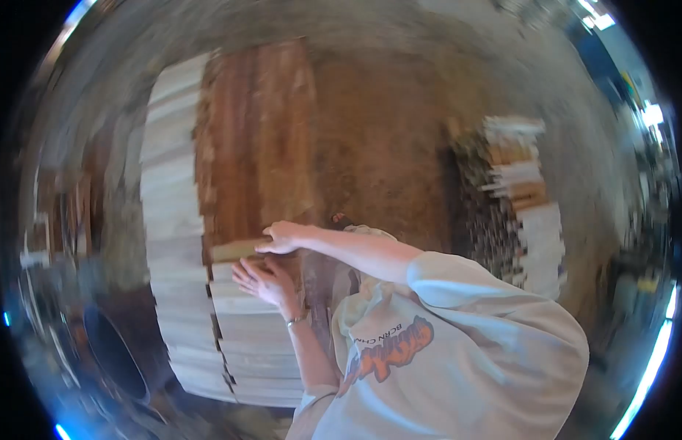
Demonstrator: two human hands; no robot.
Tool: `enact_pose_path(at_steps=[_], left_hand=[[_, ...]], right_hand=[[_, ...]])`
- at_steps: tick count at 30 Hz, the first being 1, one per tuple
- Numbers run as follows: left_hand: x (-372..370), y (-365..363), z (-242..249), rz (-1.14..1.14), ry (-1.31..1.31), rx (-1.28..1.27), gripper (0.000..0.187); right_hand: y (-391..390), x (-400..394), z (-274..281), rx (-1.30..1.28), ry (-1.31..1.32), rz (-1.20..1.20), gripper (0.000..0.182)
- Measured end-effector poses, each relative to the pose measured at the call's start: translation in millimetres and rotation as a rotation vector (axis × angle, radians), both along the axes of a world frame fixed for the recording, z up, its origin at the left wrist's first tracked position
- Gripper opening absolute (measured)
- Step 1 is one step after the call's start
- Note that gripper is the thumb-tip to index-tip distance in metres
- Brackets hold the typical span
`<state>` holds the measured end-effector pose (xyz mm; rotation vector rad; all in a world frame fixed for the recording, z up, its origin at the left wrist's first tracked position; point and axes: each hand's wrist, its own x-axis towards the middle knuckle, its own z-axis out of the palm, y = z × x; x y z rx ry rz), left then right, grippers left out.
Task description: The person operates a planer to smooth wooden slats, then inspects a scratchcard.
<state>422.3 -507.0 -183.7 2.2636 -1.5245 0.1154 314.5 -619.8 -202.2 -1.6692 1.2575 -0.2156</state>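
My left hand (266,282), with a band on its wrist, lies with its fingers spread over pale wooden boards (253,304) at the near end of a stack. Just above it, my right hand (283,238) has its thumb and fingers bent around the end of a narrow, yellowish wooden strip (234,251). The strip lies across the stack, between the pale boards and the reddish-brown wooden surface (260,132). Motion blur softens the fingertips, and the strip's right end is partly hidden by my hands.
A long row of pale boards (172,220) runs along the stack's left side. To the right, another pile of wooden pieces (524,198) stands on the brown floor (385,139). A dark round-rimmed container (115,356) is at lower left, near blurred timber (66,216).
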Motion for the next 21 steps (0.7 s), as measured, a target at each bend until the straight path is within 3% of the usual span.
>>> enact_pose_path(at_steps=[3,5,6,7,9,10,13,15,19,21], left_hand=[[19,3,-7,-0.106,0.212,-0.15,0.065],[23,0,9,-0.047,0.422,-0.123,0.066],[27,-3,11,-0.089,0.383,-0.128,0.067],[29,-6,12,-0.123,0.341,-0.132,0.067],[8,-25,26,-0.22,0.273,-0.142,0.069],[-12,-32,41,-0.282,0.248,-0.138,0.07],[-82,-62,56,-0.485,0.172,-0.179,0.071],[-148,-80,57,-0.578,0.171,-0.176,0.074],[-325,-81,59,-0.86,0.286,-0.06,0.083],[-414,-64,61,-1.034,0.337,0.037,0.089]], right_hand=[[34,-76,14,-0.162,-0.14,-0.244,0.073],[59,-148,24,-0.027,-0.161,-0.261,0.065],[84,-179,2,0.045,-0.165,-0.511,0.058],[105,-215,-32,0.012,-0.153,-0.599,0.06],[154,-291,-34,0.28,-0.136,-0.862,0.057],[180,-321,-66,0.202,0.002,-0.99,0.057],[254,-405,-95,0.339,-0.153,-1.367,0.053],[294,-450,-107,0.339,-0.216,-1.491,0.051],[354,-507,-117,0.227,-0.099,-1.616,0.047],[374,-533,-97,0.237,-0.256,-1.687,0.044]])
